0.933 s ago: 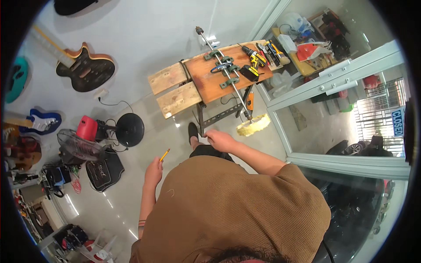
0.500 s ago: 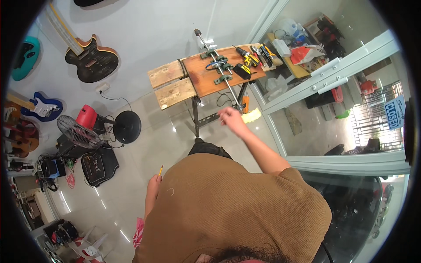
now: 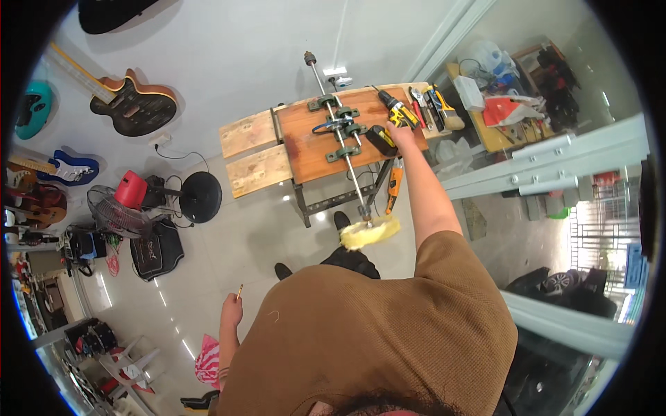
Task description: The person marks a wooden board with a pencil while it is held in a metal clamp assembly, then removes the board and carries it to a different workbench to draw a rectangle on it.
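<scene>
My left hand (image 3: 232,312) is low at my left side, its fingers closed around a short yellow pencil (image 3: 240,291). My right arm reaches forward, and my right hand (image 3: 401,137) is closed on the handle of a yellow and black cordless drill (image 3: 398,109) lying on the wooden workbench (image 3: 305,118). Left of the drill, a long metal shaft (image 3: 354,177) runs across the bench through green bearing blocks (image 3: 341,153). A chuck (image 3: 310,58) tops its far end. A yellow fuzzy buffing wheel (image 3: 371,232), somewhat blurred, sits at the near end, overhanging the bench edge.
Pliers and other hand tools (image 3: 430,107) lie right of the drill. An orange tool (image 3: 394,186) hangs below the bench's right side. Glass sliding doors (image 3: 548,166) stand at right. A fan (image 3: 118,211), a black bag (image 3: 157,251) and wall-hung guitars (image 3: 135,104) are at left.
My right hand has moved forward from near the shaft's near end to the drill and closed on its handle. The left hand still holds the pencil, slightly lower and further left.
</scene>
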Motion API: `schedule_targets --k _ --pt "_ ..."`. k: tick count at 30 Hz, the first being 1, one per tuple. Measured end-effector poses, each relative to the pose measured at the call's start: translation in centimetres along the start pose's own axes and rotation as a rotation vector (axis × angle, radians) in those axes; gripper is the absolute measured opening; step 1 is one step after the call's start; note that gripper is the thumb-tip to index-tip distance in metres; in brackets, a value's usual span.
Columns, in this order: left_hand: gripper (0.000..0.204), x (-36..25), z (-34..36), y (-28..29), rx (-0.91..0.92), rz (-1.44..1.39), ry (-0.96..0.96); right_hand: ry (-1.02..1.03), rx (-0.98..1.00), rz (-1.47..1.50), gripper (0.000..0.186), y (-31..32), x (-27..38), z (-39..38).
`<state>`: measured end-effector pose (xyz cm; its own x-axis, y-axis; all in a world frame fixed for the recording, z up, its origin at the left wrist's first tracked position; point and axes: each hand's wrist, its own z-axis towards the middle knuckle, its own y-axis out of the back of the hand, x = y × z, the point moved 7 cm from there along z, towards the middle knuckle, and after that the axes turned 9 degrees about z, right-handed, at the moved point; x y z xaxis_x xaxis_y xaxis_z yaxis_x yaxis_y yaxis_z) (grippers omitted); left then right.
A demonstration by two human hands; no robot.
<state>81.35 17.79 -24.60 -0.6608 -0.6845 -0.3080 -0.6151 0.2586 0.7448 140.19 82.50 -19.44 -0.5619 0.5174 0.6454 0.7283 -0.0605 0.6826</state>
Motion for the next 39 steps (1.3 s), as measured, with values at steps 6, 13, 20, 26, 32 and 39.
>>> schedule_targets --k 6,13,20,26,32,39 --pt "0.026 -15.7 1.2 -2.1 -0.075 -0.145 0.02 -0.067 -0.004 0.078 0.075 -4.2 -1.7 2.2" --pt "0.035 -34.5 3.5 -0.3 -0.034 -0.214 -0.073 0.127 0.105 0.477 0.062 -1.0 -1.1 2.2" --pt "0.04 -42.8 7.6 3.1 -0.182 -0.26 -0.314 0.504 0.033 0.848 0.045 10.5 5.7 1.0" --pt "0.037 -53.9 12.4 3.2 -0.182 -0.404 -0.297 0.442 0.075 0.813 0.041 15.2 4.8 7.7" --pt "0.055 -58.8 15.5 0.9 -0.183 -0.225 -0.096 0.372 0.113 1.046 0.055 14.0 2.2 12.1" --pt "0.062 -57.2 15.1 -2.6 -0.274 -0.377 -0.089 0.369 0.082 0.918 0.057 12.6 0.5 11.7"
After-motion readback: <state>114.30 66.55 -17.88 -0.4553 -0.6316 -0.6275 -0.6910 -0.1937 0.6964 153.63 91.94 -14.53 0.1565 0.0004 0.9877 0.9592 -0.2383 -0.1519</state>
